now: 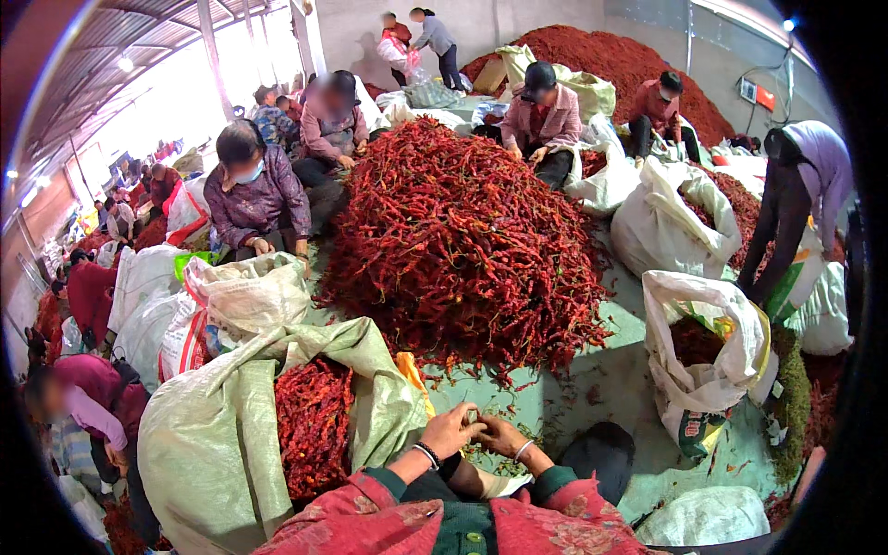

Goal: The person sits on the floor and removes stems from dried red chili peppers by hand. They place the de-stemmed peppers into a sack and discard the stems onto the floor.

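Both my hands are close together low in the middle of the view, fingertips almost meeting. The fingers of my left hand point(449, 431) are curled, but whether anything sits between them is too small to tell. Bent fingers on my right hand point(501, 438) likewise hide what they may hold. Just beyond the hands rises a large heap of dried red chili peppers point(472, 250) with stems. To the left stands a big pale green woven sack point(208, 430), its mouth folded back, with red chili peppers point(316, 423) inside. Loose stems and bits point(513, 409) lie on the floor by my hands.
An open white woven sack point(701, 374) stands at the right, and a filled white sack point(666, 229) beyond it. Another sack point(250, 291) is at the left. Several people sit around the heap; one person point(798, 201) bends at the right. A larger red mound point(596, 55) lies against the back wall.
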`<state>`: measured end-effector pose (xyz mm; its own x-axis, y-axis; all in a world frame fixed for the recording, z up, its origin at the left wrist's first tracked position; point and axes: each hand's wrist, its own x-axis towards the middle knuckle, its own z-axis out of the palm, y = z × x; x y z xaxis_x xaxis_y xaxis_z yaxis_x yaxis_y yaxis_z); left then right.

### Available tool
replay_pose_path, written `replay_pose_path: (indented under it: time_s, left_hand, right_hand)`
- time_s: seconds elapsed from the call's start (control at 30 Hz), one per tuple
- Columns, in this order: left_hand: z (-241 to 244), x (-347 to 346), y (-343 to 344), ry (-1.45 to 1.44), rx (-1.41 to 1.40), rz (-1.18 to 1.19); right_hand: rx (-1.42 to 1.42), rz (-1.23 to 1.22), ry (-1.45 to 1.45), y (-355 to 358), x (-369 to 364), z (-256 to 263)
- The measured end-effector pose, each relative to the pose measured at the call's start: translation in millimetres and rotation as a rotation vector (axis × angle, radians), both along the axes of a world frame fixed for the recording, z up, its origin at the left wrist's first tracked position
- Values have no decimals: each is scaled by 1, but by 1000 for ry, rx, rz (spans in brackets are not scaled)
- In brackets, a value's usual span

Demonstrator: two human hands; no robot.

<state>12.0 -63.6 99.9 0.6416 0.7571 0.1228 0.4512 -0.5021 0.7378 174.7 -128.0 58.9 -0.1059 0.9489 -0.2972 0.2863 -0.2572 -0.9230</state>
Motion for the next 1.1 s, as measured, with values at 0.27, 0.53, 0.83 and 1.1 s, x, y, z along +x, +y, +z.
replay_pose_path:
  time_s: [0.27,0.53,0.83,1.1]
  left_hand:
    - [-21,1,-14,-90,-35,-61]
    - [-25,36,-11,-278,-248,48]
    - [-28,77,-16,-338,-713,-48]
    - [-37,74,-17,-131,-469,17]
  right_hand:
    - [152,144,-95,-10,-2,-21]
    - [150,-332,588,-19,34,-23]
    - [197,-648,700,-32,46,9]
    - [154,-563,921,-28,46,-4]
